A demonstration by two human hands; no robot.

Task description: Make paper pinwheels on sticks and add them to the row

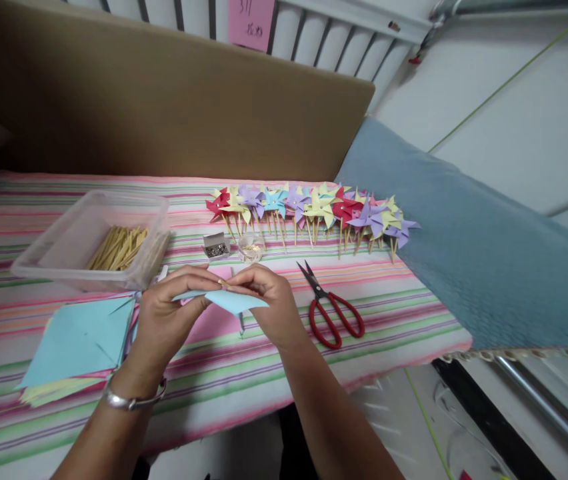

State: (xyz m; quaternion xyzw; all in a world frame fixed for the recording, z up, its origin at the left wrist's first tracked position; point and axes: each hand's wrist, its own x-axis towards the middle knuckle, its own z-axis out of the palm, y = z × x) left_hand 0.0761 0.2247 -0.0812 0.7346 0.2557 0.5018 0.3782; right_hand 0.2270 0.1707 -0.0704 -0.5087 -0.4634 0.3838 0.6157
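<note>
Between my fingertips, above the table, is a piece of light blue paper (237,302) with folded or bent edges. My left hand (169,300) pinches it from the left side. From the right, my right hand (271,293) is closed on it too, fingertips meeting the left ones. A tiny yellowish bit shows at the fingertips; I cannot make out what it is. Below my hands lies a pink sheet (214,325), partly covered. To the left is a stack of cut blue and yellow paper squares (81,333).
Red-handled scissors (325,307) lie right of my hands. Behind stand a small box of metal fasteners (216,247) and a round clear container (251,248). Finished paper pinwheels (320,207) on sticks lie at the back. A plastic bin (39,267) holds wooden sticks (119,248).
</note>
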